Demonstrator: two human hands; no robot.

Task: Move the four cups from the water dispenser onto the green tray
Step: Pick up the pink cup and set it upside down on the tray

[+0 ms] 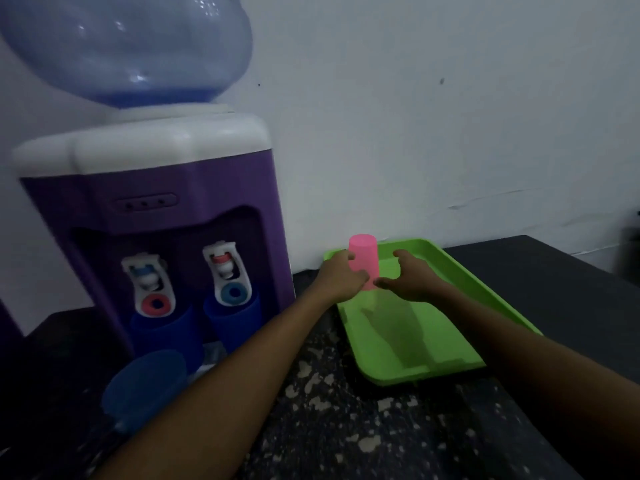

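At the far left stands the purple water dispenser (152,216) with a white top and a blue bottle (128,46) mounted on it. Two dark blue cups (166,327) sit in its recess, one under each tap, and a third blue cup (145,386) lies tilted in front of its base, blurred. The dark speckled surface (329,410) carries all of this. To the right, the left hand (343,275) wraps its fingers around the lower side of a pink cup (363,261), which is held upside down over the near-left part of the green tray (460,271); whether its rim touches the tray floor cannot be told. The right hand (408,278) is just beside the cup on its other side, fingers loosely curled and part open, thumb tip at the cup's lower edge. The tray lies against the wall (450,116).
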